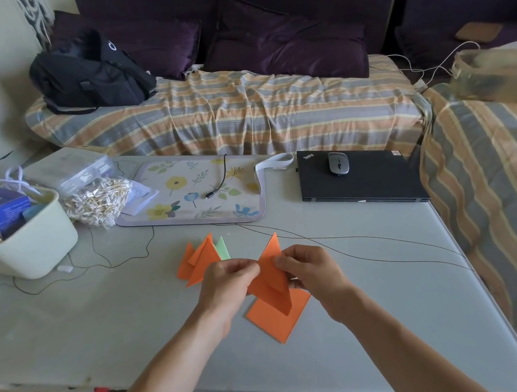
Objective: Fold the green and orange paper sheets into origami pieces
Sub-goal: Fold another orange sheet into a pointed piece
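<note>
two hands work above a pale bench (68,325): the left hand (227,287) and right hand (308,272) each pinch one folded orange piece (271,281) with curled fingers, holding it just over a flat orange sheet (277,322) on the bench. behind the left hand lies a small pile of folded pieces (198,263), several orange and one green; the exact count is unclear. farther back sit one floral mat (196,191), one closed laptop (362,180) carrying one mouse (339,163), one cream basket (23,244) and a bag of cotton swabs (100,199). a striped sofa (238,115) with one black backpack (88,77) fills the room behind.
</note>
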A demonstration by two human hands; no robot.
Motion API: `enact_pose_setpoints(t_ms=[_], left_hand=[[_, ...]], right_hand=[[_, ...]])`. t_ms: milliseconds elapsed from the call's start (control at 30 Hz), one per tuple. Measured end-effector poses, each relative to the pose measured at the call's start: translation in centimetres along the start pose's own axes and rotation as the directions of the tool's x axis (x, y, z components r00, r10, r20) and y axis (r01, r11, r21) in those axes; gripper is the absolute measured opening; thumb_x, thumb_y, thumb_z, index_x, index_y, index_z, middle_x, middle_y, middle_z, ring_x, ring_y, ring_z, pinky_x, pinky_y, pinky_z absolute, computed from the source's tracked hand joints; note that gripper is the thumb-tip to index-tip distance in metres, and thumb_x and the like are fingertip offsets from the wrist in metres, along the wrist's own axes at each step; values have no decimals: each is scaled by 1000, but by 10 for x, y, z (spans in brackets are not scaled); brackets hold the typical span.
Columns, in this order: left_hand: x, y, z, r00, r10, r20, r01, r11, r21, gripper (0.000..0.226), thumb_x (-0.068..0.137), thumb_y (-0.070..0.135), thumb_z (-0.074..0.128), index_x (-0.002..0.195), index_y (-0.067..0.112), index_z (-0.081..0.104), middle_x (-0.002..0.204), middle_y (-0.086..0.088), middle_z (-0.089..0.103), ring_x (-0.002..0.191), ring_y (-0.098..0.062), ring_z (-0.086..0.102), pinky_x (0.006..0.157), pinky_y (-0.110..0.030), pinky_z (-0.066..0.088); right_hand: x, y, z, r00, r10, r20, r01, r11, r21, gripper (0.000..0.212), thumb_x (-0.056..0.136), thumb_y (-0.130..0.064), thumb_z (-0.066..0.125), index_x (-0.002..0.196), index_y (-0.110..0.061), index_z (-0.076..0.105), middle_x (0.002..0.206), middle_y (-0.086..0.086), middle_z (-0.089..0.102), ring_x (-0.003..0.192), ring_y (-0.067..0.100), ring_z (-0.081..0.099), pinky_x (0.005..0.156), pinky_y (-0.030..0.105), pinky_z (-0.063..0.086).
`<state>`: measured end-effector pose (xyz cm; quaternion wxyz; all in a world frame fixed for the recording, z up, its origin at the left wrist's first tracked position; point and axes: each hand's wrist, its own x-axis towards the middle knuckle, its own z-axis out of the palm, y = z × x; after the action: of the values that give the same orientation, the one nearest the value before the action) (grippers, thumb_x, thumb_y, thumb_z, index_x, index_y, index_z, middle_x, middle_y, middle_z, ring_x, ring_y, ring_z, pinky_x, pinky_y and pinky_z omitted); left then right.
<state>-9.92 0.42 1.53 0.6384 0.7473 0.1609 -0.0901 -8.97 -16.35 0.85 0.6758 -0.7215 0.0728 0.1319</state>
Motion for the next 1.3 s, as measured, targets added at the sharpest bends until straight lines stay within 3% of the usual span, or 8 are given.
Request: enact_pose_setpoints(t_ms=[133, 433, 600, 767, 867, 1033, 1133, 1300], left_hand=[[0, -1, 0, 998, 19, 63, -24, 997, 79, 15, 87, 13, 66, 78, 5, 75, 66, 3, 59, 65, -11, 54, 67, -24, 48], [1, -1, 1, 998, 52, -26, -52, 999, 11, 12, 92, 12, 69, 85, 10, 79, 77, 2, 76, 62, 1, 66, 57, -10, 49], [-1, 0, 2, 999, 32, -32, -33, 999, -14, 11, 91, 14, 71, 85, 9, 79, 76, 1, 75, 60, 1, 66, 57, -11, 49], [-1, 2, 1, 997, 31, -72, -32, 999, -11, 12, 91, 17, 72, 83, 10, 78, 83, -3, 77, 75, -10, 68, 71, -22, 56], [0, 4, 0, 992, 31, -123, -34, 999, -25, 13, 90, 18, 74, 81, 9, 77, 77, 0, 71, 76, -13, 63, 84, -38, 58], [-1, 4, 1, 989, 15, -148, -19, 999, -26, 12, 88, 19, 75, 79, 12, 77, 78, 0, 71, 78, -15, 63, 93, -45, 58], [1, 4, -1, 985, 12, -172, -18, 999, -35, 15, 90, 19, 74, 77, 11, 76, 78, -2, 69, 77, -16, 62, 87, -41, 59], [1, 4, -2, 983, 16, -185, -30, 997, -74, 17, 93, 15, 72, 76, 16, 74, 75, 4, 68, 70, -10, 61, 61, -16, 49]], right_hand=[[2, 1, -2, 998, -26, -58, 21, 995, -93, 17, 94, -14, 69, 92, 3, 71, 64, -3, 64, 53, 6, 55, 57, 17, 47], [2, 3, -2, 1000, 7, 27, -6, 999, -34, 29, 94, -25, 70, 92, 4, 68, 74, 4, 62, 70, 17, 57, 71, 32, 50], [2, 3, -2, 999, -31, -8, 30, 993, -115, 24, 95, -21, 70, 90, 2, 69, 64, -5, 61, 58, 9, 53, 61, 22, 45], [1, 3, -1, 1000, -12, 17, 13, 994, -112, 19, 94, -24, 71, 88, -6, 72, 68, -5, 66, 64, 10, 59, 67, 26, 52], [0, 4, -1, 999, 13, 38, -6, 986, -165, 14, 93, -24, 71, 85, -13, 72, 71, -4, 68, 66, 12, 59, 69, 29, 52], [2, 3, -2, 1000, -10, 5, 11, 985, -172, 14, 92, -19, 74, 85, -7, 74, 69, 0, 70, 62, 14, 62, 66, 29, 54], [-2, 2, -2, 999, 7, 50, -1, 992, -128, 14, 94, -18, 72, 87, -5, 74, 69, 5, 71, 61, 15, 64, 65, 26, 56], [-3, 2, -2, 998, 10, 68, -1, 991, -133, 15, 96, -16, 69, 86, -5, 74, 68, 13, 72, 66, 23, 68, 64, 27, 56]])
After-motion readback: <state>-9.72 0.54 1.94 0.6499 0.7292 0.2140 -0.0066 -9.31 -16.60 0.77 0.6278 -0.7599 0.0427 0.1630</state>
